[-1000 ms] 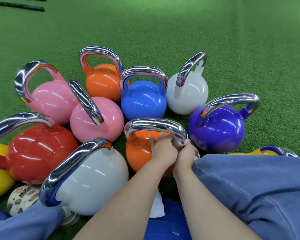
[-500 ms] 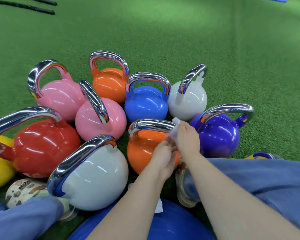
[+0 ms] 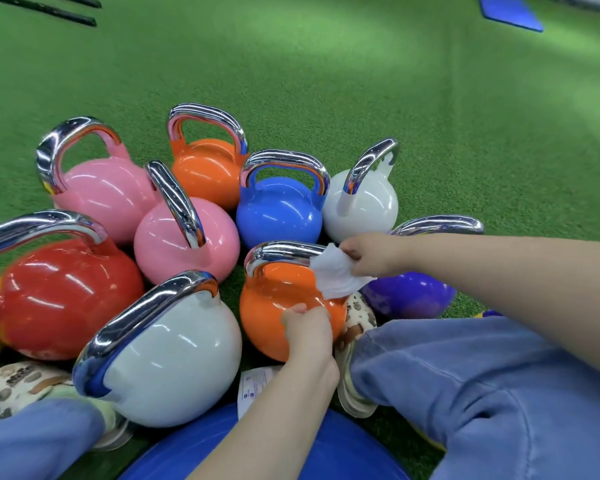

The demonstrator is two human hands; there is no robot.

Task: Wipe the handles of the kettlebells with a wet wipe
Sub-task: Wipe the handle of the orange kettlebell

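Several coloured kettlebells with chrome handles stand clustered on green turf. The near orange kettlebell (image 3: 278, 306) is in the middle, its handle (image 3: 284, 251) facing me. My right hand (image 3: 371, 254) pinches a white wet wipe (image 3: 336, 275) beside the right end of that handle. The wipe hangs down over the orange body. My left hand (image 3: 307, 327) lies against the orange body with curled fingers pinching the wipe's lower corner. A purple kettlebell (image 3: 409, 292) sits under my right forearm.
Around it stand blue (image 3: 278, 209), white (image 3: 364, 206), far orange (image 3: 205, 168), pink (image 3: 187, 237), red (image 3: 59, 292) and near white (image 3: 174, 358) kettlebells. A blue ball (image 3: 257, 445) and a wipe packet (image 3: 257, 386) lie between my legs. A blue mat (image 3: 510, 12) is far right.
My right hand has lifted up and to the right with the wipe, spreading it out. My left hand has dropped lower on the orange kettlebell.
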